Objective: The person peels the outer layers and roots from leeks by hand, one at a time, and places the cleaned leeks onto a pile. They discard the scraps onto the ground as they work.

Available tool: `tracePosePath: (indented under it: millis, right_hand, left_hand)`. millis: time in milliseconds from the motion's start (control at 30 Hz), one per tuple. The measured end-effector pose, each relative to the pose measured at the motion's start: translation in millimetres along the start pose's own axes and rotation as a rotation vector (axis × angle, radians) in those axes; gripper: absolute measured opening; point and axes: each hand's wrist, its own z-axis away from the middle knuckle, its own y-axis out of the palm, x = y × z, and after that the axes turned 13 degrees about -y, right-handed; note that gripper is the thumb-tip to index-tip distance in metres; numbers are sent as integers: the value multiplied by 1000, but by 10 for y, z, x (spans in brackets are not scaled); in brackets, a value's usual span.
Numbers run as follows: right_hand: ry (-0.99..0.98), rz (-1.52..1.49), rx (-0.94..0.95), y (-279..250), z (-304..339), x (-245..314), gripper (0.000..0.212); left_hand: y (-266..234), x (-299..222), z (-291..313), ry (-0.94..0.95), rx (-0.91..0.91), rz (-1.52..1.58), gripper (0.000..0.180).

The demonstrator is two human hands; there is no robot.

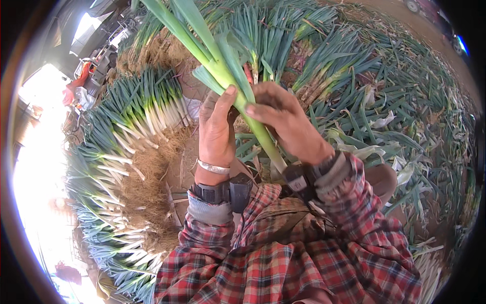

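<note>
Across the middle I hold one thick green onion (262, 136) at a slant, its leaves toward the upper left and its pale lower end toward my lap. My left hand (216, 129) is wrapped round the stalk from the left, thumb up along it. From the right, my right hand (289, 120) closes on the same stalk, thumb pressed on its front and fingers behind. A loose outer leaf (234, 61) stands away from the stalk just above the right fingers. The fingertips behind the stalk are hidden.
Trimmed green onions (121, 169) lie in a curved row on the left, their roots (147, 202) inward. Untrimmed bunches (268, 38) lie ahead. Stripped leaves (374, 134) cover the ground at right, with more white stalks (429, 268) at lower right. A vehicle (430, 12) stands far right.
</note>
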Motion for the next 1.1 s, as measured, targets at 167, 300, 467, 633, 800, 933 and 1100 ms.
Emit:
tracePosePath:
  millis: [167, 300, 467, 633, 800, 933, 1100]
  right_hand:
    - [77, -21, 199, -215, -216, 77, 26]
    - [231, 204, 132, -109, -238, 257, 22]
    - [194, 291, -248, -647, 363, 219, 24]
    - [377, 742, -855, -2359, 1285, 8, 35]
    - [385, -30, -6, -618, 1056, 156, 42]
    - [234, 362, 37, -218, 1072, 24, 30]
    - [31, 718, -139, -149, 1075, 73, 29]
  left_hand:
    - [70, 25, -48, 3, 35, -153, 27]
    - [-39, 139, -165, 59, -157, -293, 27]
    - [-308, 168, -176, -23, -282, -197, 29]
    - [-248, 167, -268, 14, -231, -156, 20]
    - [-66, 125, -192, 24, -102, -105, 24]
    - [39, 326, -143, 95, -171, -503, 26]
    - [166, 435, 10, 324, -283, -858, 30]
